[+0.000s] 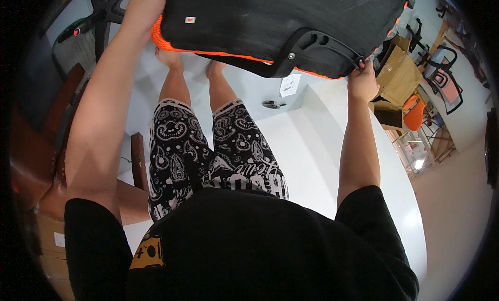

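A chair seat [234, 20] with a black underside and orange mesh edging is held up in front of me at the top of the view. A curved black armrest [299, 46] lies along its near edge, with bolts showing at its ends. My left hand [148, 5] grips the seat's left side; its fingers are hidden behind the seat and cut off by the frame. At the near right corner, my right hand [365, 83] is closed on the seat, its fingertips beside the armrest's bolted end.
A black chair base [106, 10] stands at the far left, above brown wooden legs [138, 161]. On the floor lie a printed sheet [290, 85] and a small black part [274, 104]. A curved white surface [374, 197] runs along my right. Beyond are cardboard boxes [399, 75] and an orange chair part [414, 114].
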Tool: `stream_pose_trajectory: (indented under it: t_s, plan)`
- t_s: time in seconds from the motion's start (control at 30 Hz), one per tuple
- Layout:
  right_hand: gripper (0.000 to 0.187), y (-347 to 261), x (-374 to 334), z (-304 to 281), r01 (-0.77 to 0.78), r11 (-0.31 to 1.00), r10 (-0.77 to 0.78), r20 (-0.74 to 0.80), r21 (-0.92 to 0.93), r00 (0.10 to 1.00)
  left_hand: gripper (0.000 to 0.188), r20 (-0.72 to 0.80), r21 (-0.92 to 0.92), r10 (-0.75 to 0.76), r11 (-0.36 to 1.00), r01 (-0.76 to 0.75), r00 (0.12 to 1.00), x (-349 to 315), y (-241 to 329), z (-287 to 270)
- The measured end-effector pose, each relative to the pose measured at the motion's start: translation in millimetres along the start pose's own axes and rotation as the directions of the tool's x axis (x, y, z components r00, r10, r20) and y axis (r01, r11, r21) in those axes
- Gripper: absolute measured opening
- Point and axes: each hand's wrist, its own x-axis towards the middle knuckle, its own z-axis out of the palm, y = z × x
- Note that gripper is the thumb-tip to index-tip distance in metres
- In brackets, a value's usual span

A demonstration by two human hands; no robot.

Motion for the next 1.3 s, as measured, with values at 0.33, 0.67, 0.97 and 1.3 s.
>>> stream_pose_trajectory:
  t_s: [0.33, 0.67, 0.97, 1.3]
  plan:
    - [0.033, -33, 1, -17, -0.524, 0.852, 0.515, 0.185, -0.001, 0.837, 0.058, 0.003, 0.174, 0.108, 0.979, -0.107, 0.994, -7, -7, 18]
    - [0.042, -21, 14, -3, -0.881, 0.368, 0.815, 0.353, 0.296, 0.460, 0.072, -0.028, 0.179, 0.117, 0.978, -0.110, 0.993, -34, -6, 18]
    - [0.029, -6, -34, -26, -0.926, 0.312, 0.653, 0.660, 0.213, 0.372, 0.079, -0.076, 0.253, 0.156, 0.958, -0.133, 0.985, -60, -34, -2]
    - [0.035, -16, -107, -44, -0.379, 0.485, 0.057, 0.404, 0.788, 0.913, 0.077, -0.257, 0.783, 0.648, 0.574, -0.238, 0.717, -78, -50, -91]
